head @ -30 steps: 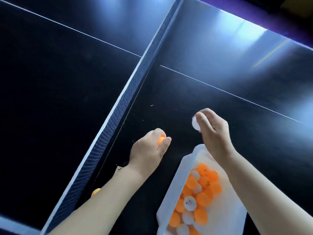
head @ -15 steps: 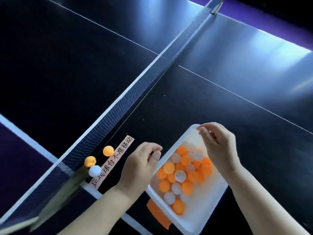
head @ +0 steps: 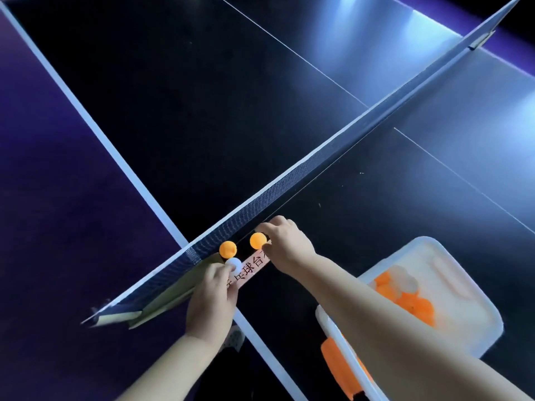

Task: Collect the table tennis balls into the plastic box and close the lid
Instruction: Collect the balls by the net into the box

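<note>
Head view: a round orange table tennis ball (head: 258, 240) sits at the foot of the net, between the thumb and curled forefinger of the right hand (head: 285, 246), which pinches it loosely. No lift is evident. Just left of that grip a second orange ball (head: 227, 249) lies untouched against the net. Below it, a white table tennis ball (head: 234, 264) meets the curled fingertips of the left hand (head: 211, 299). Whether those fingers have closed round it cannot be told, as the back of the hand hides them. A pale printed paper strip (head: 253, 269) runs under both grips. Well to the right of the hands, beyond the right forearm, stands the translucent white plastic box (head: 451, 264), open and holding a heap of orange and white balls (head: 414, 305). A white piece with an orange clip (head: 331, 353) beside it is probably the lid, though this is unconfirmed.

Risks, as judged:
- A light, smooth ball may squirt from so shallow a pinch and roll across the dark blue table (head: 376, 221) or off its near edge.
- A stray fingertip could send the untouched ball away along the black mesh net (head: 289, 186).
- The forearm, on its way back, could knock the box.
</note>
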A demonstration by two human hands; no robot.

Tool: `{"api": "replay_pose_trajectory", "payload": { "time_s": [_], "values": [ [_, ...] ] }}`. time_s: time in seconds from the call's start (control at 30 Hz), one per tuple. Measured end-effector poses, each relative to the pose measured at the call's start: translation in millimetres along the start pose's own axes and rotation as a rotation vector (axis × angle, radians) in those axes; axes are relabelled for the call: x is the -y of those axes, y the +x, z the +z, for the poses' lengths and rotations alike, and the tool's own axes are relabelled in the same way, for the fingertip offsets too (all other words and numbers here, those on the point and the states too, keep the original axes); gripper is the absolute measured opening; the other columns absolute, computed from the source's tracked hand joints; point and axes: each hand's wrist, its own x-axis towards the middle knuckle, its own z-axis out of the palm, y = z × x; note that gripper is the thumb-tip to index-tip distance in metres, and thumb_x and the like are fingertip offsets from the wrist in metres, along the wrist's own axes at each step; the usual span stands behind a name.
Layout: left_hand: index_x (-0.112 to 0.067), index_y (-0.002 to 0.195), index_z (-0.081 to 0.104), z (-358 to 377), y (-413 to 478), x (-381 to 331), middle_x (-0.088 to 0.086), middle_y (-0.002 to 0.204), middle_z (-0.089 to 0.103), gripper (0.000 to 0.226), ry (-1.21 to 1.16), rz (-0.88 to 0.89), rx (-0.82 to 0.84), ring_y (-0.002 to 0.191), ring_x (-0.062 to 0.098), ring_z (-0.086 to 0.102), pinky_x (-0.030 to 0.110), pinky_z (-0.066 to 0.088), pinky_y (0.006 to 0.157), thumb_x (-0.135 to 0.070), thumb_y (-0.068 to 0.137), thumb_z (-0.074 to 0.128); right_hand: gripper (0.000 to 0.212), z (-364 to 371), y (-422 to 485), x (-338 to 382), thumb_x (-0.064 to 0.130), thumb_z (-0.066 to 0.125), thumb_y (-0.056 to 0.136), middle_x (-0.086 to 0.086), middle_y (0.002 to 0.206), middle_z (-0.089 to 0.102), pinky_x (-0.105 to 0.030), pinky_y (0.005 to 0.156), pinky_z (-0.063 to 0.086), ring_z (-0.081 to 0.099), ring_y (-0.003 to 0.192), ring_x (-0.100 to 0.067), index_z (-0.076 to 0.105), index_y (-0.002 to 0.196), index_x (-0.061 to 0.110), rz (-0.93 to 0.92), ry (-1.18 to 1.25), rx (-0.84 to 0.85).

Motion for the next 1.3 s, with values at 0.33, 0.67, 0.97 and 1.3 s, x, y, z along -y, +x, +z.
{"api": "replay_pose_trajectory", "payload": {
  "time_s": [0.33, 0.67, 0.97, 1.3],
  "values": [
    [-0.010, 0.108, 0.067, 23.0, 20.6, 36.0, 0.007, 0.096, 0.061, 0.048, 0.208, 0.243, 0.030, 0.078, 0.020, 0.062, 0.026, 0.059, 0.064, -0.003, 0.063, 0.084, 0.025, 44.8, 22.4, 0.3, 0.020, 0.057, 0.091, -0.009, 0.122, 0.037, -0.036, 0.067, 0.046, 0.048, 0.109, -0.032, 0.046, 0.113, 0.014, 0.231, -0.097, 0.166],
    [-0.007, 0.102, 0.046, 17.1, 8.6, 62.8, 0.014, 0.097, 0.065, 0.065, 0.211, 0.206, 0.053, 0.081, 0.026, 0.068, 0.026, 0.057, 0.061, -0.013, 0.053, 0.090, 0.026, 46.6, 21.2, 30.5, 0.010, 0.049, 0.079, 0.003, 0.101, 0.064, -0.028, 0.063, 0.041, 0.056, 0.084, -0.020, 0.057, 0.101, 0.021, 0.292, 0.168, -0.108],
    [-0.009, 0.107, 0.044, -1.8, 5.9, 73.4, 0.013, 0.091, 0.063, 0.052, -0.024, 0.174, -0.062, 0.076, 0.025, 0.065, 0.026, 0.055, 0.060, -0.013, 0.070, 0.081, 0.035, 73.0, 20.3, 54.4, 0.047, 0.054, 0.084, 0.001, 0.090, 0.065, -0.033, 0.068, 0.050, 0.063, 0.083, -0.022, 0.052, 0.110, 0.024, 0.359, 0.294, 0.004],
    [-0.014, 0.117, 0.052, 0.6, 18.7, -25.7, 0.000, 0.109, 0.062, 0.042, -0.242, 0.301, 0.109, 0.091, 0.014, 0.057, 0.033, 0.055, 0.079, -0.023, 0.081, 0.071, 0.029, -22.6, -94.3, 14.8, 0.023, 0.060, 0.077, -0.007, 0.088, 0.059, -0.039, 0.062, 0.054, 0.058, 0.069, -0.025, 0.050, 0.099, 0.040, 0.395, 0.918, -0.866]
  ]
}}
